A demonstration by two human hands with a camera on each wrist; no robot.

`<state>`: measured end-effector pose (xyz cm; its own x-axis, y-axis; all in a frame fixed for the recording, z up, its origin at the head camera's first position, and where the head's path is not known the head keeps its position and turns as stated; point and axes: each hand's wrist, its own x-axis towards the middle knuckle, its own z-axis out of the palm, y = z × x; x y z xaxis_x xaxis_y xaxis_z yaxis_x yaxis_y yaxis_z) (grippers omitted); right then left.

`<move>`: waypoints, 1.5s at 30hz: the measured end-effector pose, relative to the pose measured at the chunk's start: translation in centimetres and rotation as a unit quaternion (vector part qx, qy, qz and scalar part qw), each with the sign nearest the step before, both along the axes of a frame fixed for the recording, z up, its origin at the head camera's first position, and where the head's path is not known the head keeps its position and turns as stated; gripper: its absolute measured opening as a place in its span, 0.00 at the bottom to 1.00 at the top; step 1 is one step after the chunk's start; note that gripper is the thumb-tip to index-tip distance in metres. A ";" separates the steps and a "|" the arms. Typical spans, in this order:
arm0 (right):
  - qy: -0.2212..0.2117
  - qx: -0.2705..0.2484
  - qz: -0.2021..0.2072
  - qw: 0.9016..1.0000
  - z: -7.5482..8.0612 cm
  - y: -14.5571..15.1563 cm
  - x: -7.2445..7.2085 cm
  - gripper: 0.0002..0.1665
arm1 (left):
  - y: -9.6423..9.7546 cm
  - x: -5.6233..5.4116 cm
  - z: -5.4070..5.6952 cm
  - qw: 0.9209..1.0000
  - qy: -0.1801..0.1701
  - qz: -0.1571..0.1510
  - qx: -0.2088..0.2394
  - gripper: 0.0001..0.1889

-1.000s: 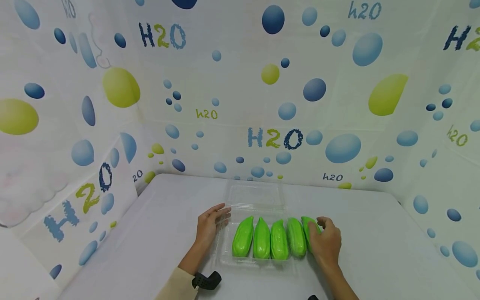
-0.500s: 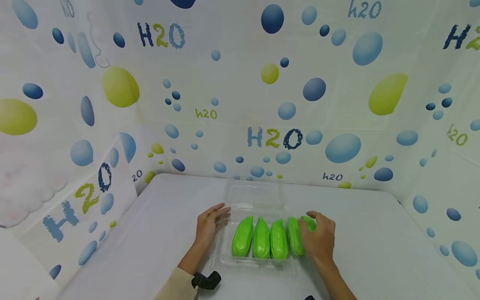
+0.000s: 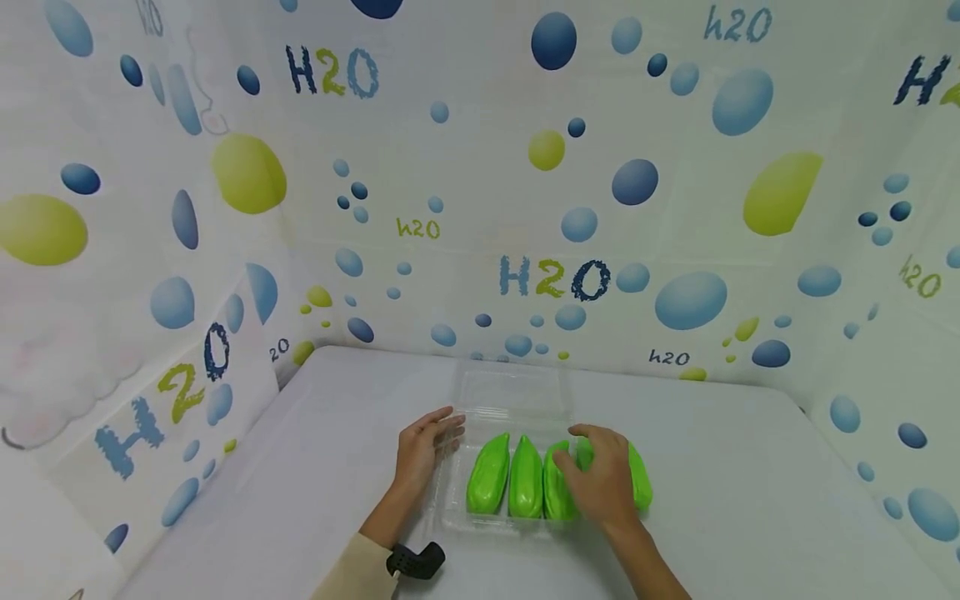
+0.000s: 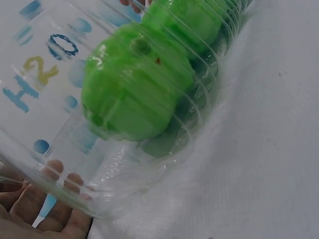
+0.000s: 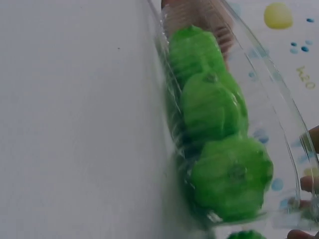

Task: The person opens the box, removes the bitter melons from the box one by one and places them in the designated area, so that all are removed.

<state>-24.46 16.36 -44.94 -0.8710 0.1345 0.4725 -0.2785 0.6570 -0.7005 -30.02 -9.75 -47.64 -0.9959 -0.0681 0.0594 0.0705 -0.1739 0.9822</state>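
Note:
A clear plastic clamshell box (image 3: 510, 523) stands on the white table, its lid (image 3: 512, 390) folded back. Long bright-green, gourd-like vegetables (image 3: 526, 479) lie side by side in it, three seen through the wall. Another vegetable (image 3: 640, 479) lies to the right, outside the box. My right hand (image 3: 602, 479) is over the right end of the row, thumb and fingers spread, partly hiding the vegetables under it. In the right wrist view, its fingers (image 5: 310, 184) show beside the clear wall. My left hand (image 3: 418, 450) touches the box's left side with extended fingers.
White cloth with blue and lime bubbles and H2O lettering (image 3: 555, 279) rises behind and on both sides of the white tabletop (image 3: 720, 467). A black strap device (image 3: 417, 561) sits on the left wrist below a beige sleeve.
My right hand has moved left from the rightmost vegetable, which shows again to its right. The left hand stays at the box's side. The head view has shifted slightly.

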 end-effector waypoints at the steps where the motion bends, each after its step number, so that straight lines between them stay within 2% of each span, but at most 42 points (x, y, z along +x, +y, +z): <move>1: -0.003 0.002 0.007 1.000 0.1 -0.3 0.0 0.20 | 0.0 0.0 0.0 1.000 0.001 0.000 0.000 0.21; 11: -0.015 0.099 0.036 0.994 1.7 -1.5 -0.5 0.21 | 0.0 0.0 0.1 1.000 0.002 0.003 -0.004 0.21; 20: -0.054 0.105 0.054 0.991 2.5 -2.7 -0.7 0.23 | 0.0 0.0 0.2 1.000 -0.003 0.007 0.000 0.21; 26: -0.052 0.133 0.059 0.988 2.3 -4.0 -1.0 0.23 | 0.0 -0.1 0.1 1.000 -0.004 0.007 0.003 0.20; 34: -0.075 0.204 0.058 0.974 2.0 -5.6 -1.1 0.30 | 0.1 -0.2 0.1 1.000 -0.001 0.011 0.003 0.20; 41: -0.087 0.239 0.063 0.965 1.6 -6.6 -1.1 0.34 | 0.0 -0.3 0.1 1.000 -0.003 0.011 0.005 0.20; 45: -0.096 0.269 0.063 0.956 1.5 -7.0 -1.0 0.36 | 0.0 -0.3 -0.1 1.000 0.000 0.011 0.009 0.20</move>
<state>-25.49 9.33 -43.44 -0.9417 -0.1954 0.2739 -0.2801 0.9063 -0.3165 -30.34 -9.73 -47.74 -0.9942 -0.0901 0.0581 0.0744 -0.1895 0.9791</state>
